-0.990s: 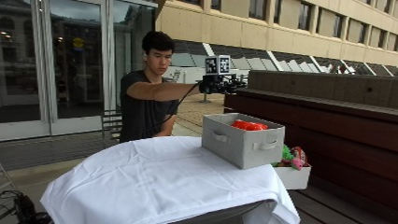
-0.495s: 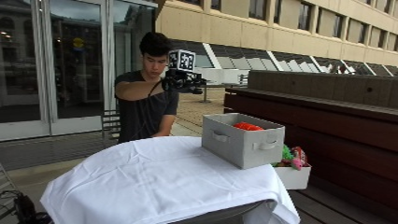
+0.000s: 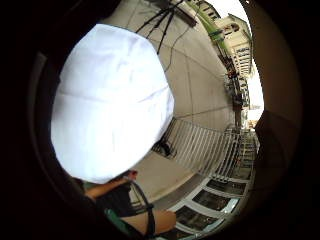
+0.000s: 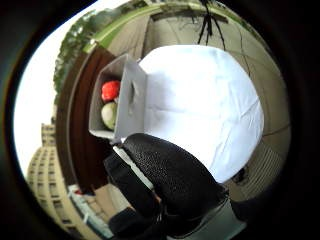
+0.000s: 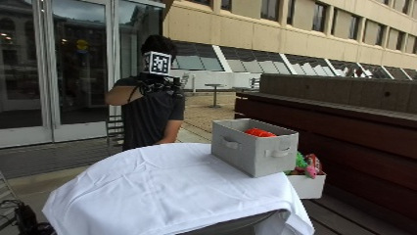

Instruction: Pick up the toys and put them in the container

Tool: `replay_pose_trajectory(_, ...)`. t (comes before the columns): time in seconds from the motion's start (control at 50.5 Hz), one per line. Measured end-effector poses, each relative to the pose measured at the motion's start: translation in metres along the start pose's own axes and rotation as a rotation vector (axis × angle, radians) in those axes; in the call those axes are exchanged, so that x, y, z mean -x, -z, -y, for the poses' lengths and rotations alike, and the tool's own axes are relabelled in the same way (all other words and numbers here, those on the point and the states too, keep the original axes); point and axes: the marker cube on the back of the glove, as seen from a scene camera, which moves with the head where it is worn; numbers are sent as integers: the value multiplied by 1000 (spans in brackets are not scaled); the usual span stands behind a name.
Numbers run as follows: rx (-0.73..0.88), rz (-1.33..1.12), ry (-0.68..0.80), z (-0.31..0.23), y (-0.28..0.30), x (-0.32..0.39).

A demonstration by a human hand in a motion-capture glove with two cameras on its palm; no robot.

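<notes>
— What does the outside view give you?

— A person stands behind the table [image 5: 150,191], which is draped in a white cloth. The gloved right hand [image 5: 155,84] is raised up in front of the face, well above the table. The grey container [image 5: 253,146] sits at the table's far corner with a red toy [image 5: 259,132] showing over its rim. A small white box [image 5: 306,183] of colourful toys [image 5: 305,164] sits just beside it, lower down.

— And the hand itself?

— It holds nothing that I can see, but whether the fingers are curled or straight I cannot tell.

— The thumb-side palm view?

— Black gloved fingers [image 4: 170,175] fill the near part. Beyond them, the container [image 4: 127,97] (seen from above) holds a red toy [image 4: 110,90] and a pale green one [image 4: 109,115].

— Little-finger side?

— Mostly the white cloth [image 3: 110,100], with paving beyond.
</notes>
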Motion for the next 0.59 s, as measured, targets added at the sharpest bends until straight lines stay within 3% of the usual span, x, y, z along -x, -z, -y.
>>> replay_pose_trajectory(0.099, -36, 6, 139, 1, -2, -16)
replay_pose_trajectory(0.257, 4, 6, -12, -12, -2, -17)
replay_pose_trajectory(0.356, -55, 4, 103, -7, -7, -24)
replay_pose_trajectory(0.594, -57, 7, 163, -4, -11, -26)
